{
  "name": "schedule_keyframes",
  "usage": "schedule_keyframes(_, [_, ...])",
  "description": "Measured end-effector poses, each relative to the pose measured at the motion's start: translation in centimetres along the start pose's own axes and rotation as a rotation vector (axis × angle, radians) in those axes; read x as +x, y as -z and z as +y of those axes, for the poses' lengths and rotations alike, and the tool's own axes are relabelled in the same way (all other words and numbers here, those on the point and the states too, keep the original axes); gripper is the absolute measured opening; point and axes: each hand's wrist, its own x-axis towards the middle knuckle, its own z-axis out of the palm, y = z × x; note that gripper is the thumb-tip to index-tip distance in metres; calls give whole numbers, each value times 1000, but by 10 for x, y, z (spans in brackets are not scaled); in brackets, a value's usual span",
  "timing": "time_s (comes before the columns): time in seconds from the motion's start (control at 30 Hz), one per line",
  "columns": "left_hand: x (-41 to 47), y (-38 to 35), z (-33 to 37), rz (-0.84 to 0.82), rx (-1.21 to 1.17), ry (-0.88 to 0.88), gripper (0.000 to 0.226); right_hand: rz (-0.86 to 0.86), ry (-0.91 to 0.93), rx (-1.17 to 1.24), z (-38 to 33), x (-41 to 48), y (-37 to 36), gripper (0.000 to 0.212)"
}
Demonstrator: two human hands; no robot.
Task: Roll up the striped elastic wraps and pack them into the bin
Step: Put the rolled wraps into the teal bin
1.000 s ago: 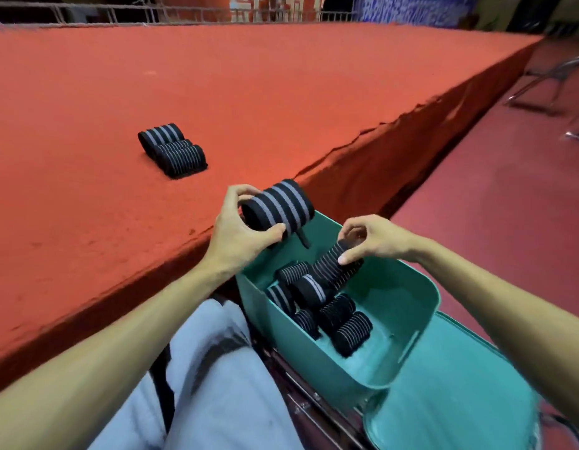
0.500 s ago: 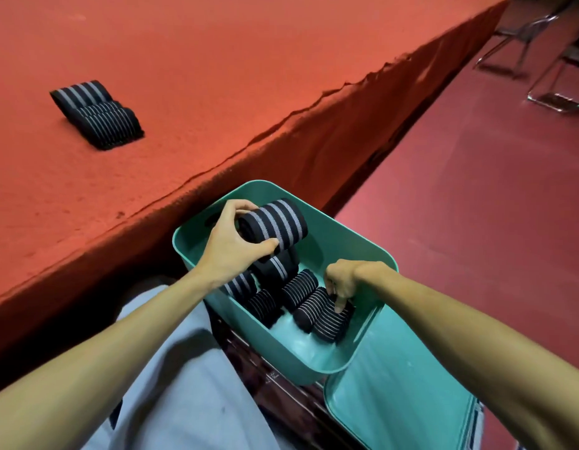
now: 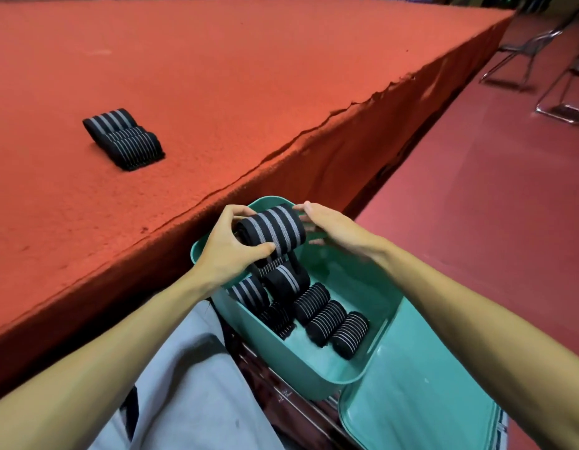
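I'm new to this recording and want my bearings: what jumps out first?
A black roll with grey stripes, held over the teal bin near centre: the left hand grips it, the right hand lies at its other end. More rolls sit in the bin below, and a small pile of wraps lies on the red platform at upper left.

left hand (image 3: 230,252) gripping rolled wrap (image 3: 272,228), over bin (image 3: 358,289)
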Motion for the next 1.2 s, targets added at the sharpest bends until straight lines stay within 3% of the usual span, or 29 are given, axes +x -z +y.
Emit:
schedule_keyframes(0.13, [-5,7,2,-31,-68,32,64,-260,-25,225,-10,0,-6,38])
schedule_keyframes(0.37, [-8,9,3,-176,-150,79,63,-272,-4,372,-5,-5,0,34])
schedule_keyframes(0.47, [-6,8,1,-371,15,149,66,-293,-54,239,3,-8,7,36])
schedule_keyframes(0.53, [-5,7,-1,-559,182,173,58,-325,-108,99,10,-10,12,41])
schedule_keyframes(0.6, [-3,7,-2,-630,229,161,47,-347,-169,-58,20,-10,11,44])
schedule_keyframes(0.73, [0,13,-2,-556,213,126,25,-424,-336,-239,44,-7,-7,43])
schedule_keyframes(0.9, [-4,23,-8,-529,204,107,17,-490,-452,-365,65,-4,-44,38])
schedule_keyframes(0.97, [-4,25,-11,-505,202,83,16,-449,-430,-432,73,-2,-53,40])
schedule_keyframes(1.1, [-5,27,-13,-474,192,57,14,-404,-283,-806,75,-3,-62,73])
schedule_keyframes(1.2, [-6,26,-14,-447,167,56,18,-374,-245,-900,71,-1,-66,76])
